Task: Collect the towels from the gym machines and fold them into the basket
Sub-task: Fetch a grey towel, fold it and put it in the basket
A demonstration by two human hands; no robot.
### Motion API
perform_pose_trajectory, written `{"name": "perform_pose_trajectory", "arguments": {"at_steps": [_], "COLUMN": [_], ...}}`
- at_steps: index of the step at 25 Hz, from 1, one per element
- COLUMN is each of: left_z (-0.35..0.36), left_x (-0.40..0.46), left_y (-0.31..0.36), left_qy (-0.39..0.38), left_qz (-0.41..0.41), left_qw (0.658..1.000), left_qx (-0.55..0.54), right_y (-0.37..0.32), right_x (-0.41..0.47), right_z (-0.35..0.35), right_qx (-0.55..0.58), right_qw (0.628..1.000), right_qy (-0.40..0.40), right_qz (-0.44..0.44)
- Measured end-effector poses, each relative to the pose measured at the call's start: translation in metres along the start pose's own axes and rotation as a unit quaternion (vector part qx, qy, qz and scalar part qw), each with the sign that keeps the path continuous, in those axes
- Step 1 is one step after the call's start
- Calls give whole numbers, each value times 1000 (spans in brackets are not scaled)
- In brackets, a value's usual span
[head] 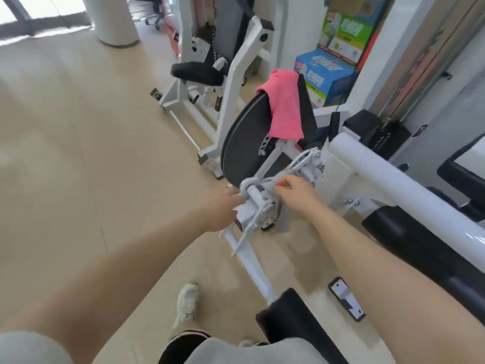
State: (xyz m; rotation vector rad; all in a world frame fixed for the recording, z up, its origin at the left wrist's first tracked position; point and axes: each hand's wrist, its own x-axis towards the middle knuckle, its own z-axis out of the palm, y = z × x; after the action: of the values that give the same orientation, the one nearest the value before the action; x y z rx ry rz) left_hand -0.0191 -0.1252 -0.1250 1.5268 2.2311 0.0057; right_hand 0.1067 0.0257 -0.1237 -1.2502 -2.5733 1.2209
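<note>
1. Beige gym flooring (78,143) is seen all around, with white-framed machines lined up along one side, so a workout room is what's being walked through.
2. As landmark, the black round pad (244,143) of the nearest machine is taken. A pink towel (284,109) is draped over its top edge, probably left there to hang without sliding off.
3. Just below that pad, a grey-white towel (253,183) looks wrapped around the white bar, likely twisted on so it stays put.
4. The right hand (296,190) is held at that wrap with fingers curled, pinching the cloth, seemingly to loosen it.
5. The left hand (223,208) is set against the bar's other side; whether cloth is gripped can't be told.
6. No basket is seen near the pad.
</note>
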Motion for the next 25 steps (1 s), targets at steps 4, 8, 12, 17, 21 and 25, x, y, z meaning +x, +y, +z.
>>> {"name": "perform_pose_trajectory", "arguments": {"at_steps": [4, 8, 12, 17, 21, 25], "left_z": [-21, -22, -12, -11, -20, -19], "left_x": [73, 122, 149, 158, 165, 159], "left_y": [-34, -74, -99, -97, -97, -96], "left_qy": [-49, -127, -160, -152, -151, -172], "left_qz": [132, 192, 286, 354, 390, 360], "left_qw": [984, 962, 932, 916, 896, 902], "left_qx": [111, 150, 156, 115, 152, 166], "right_y": [-16, -19, -19, -27, -29, -45], "right_x": [50, 74, 79, 76, 66, 24], "right_z": [13, 40, 64, 89, 85, 66], "right_qx": [-51, -121, -79, -223, -248, 35], "right_qw": [993, 982, 972, 945, 928, 906], "right_qy": [100, 79, 109, 89, 127, 306], "right_qz": [28, 118, 191, 221, 249, 290]}}
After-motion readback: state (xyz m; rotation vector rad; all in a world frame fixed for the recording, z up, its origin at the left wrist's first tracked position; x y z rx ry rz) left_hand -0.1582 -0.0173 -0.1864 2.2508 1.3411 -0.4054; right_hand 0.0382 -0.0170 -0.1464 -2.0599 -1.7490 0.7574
